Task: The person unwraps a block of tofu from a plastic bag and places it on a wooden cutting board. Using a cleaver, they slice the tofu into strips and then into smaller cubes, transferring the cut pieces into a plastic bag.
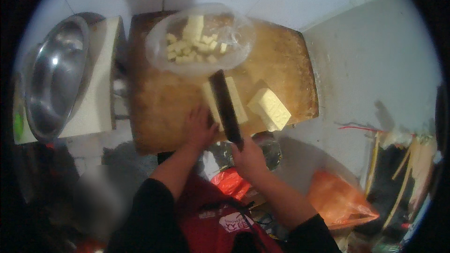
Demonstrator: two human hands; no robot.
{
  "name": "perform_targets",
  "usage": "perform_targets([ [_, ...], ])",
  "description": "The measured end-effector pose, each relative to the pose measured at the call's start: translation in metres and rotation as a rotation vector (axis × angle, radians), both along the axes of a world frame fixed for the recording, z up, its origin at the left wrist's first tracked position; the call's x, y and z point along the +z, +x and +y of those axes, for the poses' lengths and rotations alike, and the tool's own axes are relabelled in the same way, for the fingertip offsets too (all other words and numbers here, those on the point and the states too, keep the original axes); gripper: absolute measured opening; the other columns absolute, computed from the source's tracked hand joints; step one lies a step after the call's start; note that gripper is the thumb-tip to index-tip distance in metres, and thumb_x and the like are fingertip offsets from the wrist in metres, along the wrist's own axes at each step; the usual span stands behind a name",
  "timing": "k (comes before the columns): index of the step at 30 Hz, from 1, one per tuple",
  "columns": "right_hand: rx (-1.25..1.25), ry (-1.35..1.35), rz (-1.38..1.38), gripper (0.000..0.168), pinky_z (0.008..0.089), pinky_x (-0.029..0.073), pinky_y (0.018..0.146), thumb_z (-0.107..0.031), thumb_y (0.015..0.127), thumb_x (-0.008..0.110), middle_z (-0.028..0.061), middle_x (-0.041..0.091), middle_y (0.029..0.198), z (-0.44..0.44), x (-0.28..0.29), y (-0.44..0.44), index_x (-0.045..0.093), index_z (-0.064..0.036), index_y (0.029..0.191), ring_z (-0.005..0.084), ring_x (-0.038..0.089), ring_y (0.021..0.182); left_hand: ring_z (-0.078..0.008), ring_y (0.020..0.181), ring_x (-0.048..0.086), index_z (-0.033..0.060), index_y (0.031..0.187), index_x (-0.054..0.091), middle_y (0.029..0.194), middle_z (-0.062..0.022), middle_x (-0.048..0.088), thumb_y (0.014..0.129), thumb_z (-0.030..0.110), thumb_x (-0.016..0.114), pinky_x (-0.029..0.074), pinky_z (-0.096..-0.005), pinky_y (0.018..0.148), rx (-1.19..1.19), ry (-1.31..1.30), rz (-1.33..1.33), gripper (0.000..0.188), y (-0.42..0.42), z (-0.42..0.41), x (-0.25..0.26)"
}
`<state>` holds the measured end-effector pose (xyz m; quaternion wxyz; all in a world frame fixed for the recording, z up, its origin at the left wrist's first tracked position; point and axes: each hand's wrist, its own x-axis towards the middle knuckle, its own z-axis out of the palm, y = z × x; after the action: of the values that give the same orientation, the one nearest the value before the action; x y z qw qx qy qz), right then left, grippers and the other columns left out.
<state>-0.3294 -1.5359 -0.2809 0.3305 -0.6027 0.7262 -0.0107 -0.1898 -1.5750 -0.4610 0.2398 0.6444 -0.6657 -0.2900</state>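
Observation:
My right hand (250, 158) grips the handle of a cleaver (226, 109). Its dark, broad blade lies lengthwise over a pale yellow block of what looks like tofu (237, 99), covering its middle. How deep the edge sits is hidden. Low on the block's left side is my left hand (201, 126), thumb close to the near corner; blur hides whether the fingers press on it. A second block (270, 108) stands at the right, by the board's near edge. Beyond the blade, a translucent plastic basin (154, 54) contains many cut cubes (188, 51) and a longer piece.
All this rests on a worn wooden cutting board (158, 112). Left of it, a large steel bowl (58, 77) tilts on a pale counter (100, 95). A wall (372, 59) rises close on the right. Below are a red plastic bag (230, 182) and an orange one (339, 200).

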Motion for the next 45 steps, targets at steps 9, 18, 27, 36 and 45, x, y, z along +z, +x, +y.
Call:
perform_targets([
  [9,0.062,-0.067,0.0,0.029,0.0507,0.048,0.081,-0.023,0.091,0.06,0.0274,0.065,0.095,-0.005,-0.011,-0.002,0.055,0.001,0.107,0.046,0.061,0.094,-0.0398,0.122,0.047,-0.0007,0.131,0.047,0.126,-0.0235,0.055,0.075,0.028,0.073,0.03,-0.0498,0.111,0.041,-0.158,0.052,0.068,0.0,0.006,0.01],
  [18,0.084,-0.036,-0.033,0.03,0.054,0.047,0.083,-0.027,0.093,0.056,0.0298,0.062,0.096,-0.009,-0.006,0.0,0.051,0.0,0.106,0.049,0.058,0.094,-0.0366,0.13,0.042,-0.0003,0.134,0.047,0.135,-0.0219,0.05,0.08,0.037,0.067,0.025,-0.0468,0.115,0.027,-0.15,-0.003,0.068,0.0,0.006,-0.003],
  [27,0.087,-0.013,0.008,0.03,0.0513,0.049,0.081,-0.02,0.09,0.06,0.0289,0.064,0.095,-0.013,-0.006,-0.002,0.053,0.002,0.109,0.0471,0.061,0.094,-0.0356,0.13,0.042,0.0004,0.131,0.05,0.134,-0.0206,0.051,0.081,0.04,0.066,0.025,-0.0464,0.115,0.031,-0.083,-0.011,0.066,0.002,0.005,0.017],
  [36,0.118,0.047,0.031,0.034,0.0559,0.047,0.082,-0.025,0.093,0.054,0.032,0.061,0.096,-0.009,-0.002,-0.005,0.046,0.002,0.11,0.0499,0.059,0.092,-0.0411,0.124,0.046,0.0006,0.134,0.047,0.13,-0.0241,0.052,0.074,0.033,0.072,0.03,-0.0507,0.111,0.029,-0.169,0.03,0.073,-0.002,0.003,0.004],
  [45,0.141,0.067,0.017,0.033,0.0561,0.047,0.082,-0.025,0.094,0.053,0.0324,0.061,0.097,-0.012,-0.006,-0.003,0.045,0.002,0.111,0.051,0.059,0.092,-0.0365,0.129,0.042,-0.0011,0.134,0.046,0.135,-0.0219,0.05,0.08,0.038,0.066,0.028,-0.0455,0.113,-0.012,-0.027,-0.03,0.069,0.002,0.0,0.02],
])
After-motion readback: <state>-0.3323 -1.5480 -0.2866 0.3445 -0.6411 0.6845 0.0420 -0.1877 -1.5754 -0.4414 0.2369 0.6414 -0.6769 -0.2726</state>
